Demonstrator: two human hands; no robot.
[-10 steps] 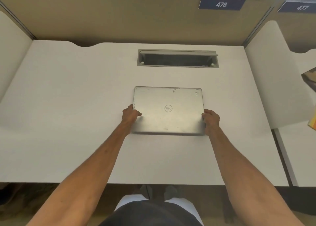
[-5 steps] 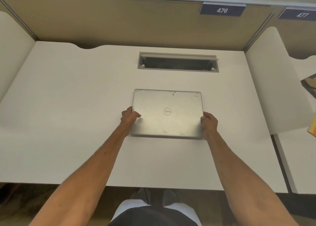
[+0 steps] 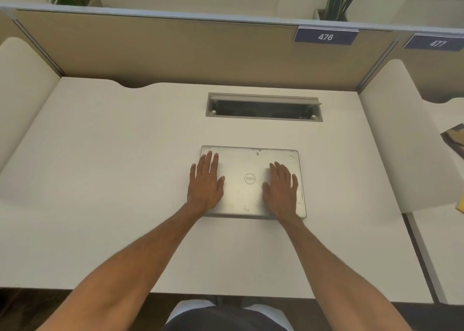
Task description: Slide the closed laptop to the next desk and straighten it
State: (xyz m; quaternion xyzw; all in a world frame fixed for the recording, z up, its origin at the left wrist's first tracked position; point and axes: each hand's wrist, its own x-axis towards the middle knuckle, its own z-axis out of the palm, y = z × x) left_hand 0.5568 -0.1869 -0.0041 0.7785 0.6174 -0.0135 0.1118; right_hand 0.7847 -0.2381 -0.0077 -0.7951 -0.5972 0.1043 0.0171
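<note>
Your surface [image 3: 125, 180] at station 476 [image 3: 325, 37] carries the closed silver Dell laptop [image 3: 251, 160], lying just right of centre, in front of the open cable tray [image 3: 263, 107] and well short of the white side divider [image 3: 401, 142] that screens off desk 477 [image 3: 438, 43]. Half a second ago you gripped the laptop by its left and right edges; now both hands have left the edges and lie flat on the lid. The laptop itself sits much where it did, its edges roughly square to the surface. Judged from that, the slide looks finished or paused, and this pressing reads as the straightening touch.

Your left hand [image 3: 206, 182] is spread open, palm down on the lid's left side, little finger hanging past the edge. Your right hand [image 3: 282, 187] is likewise open and flat on the right side, fingers together. Neither hand grasps anything.
</note>
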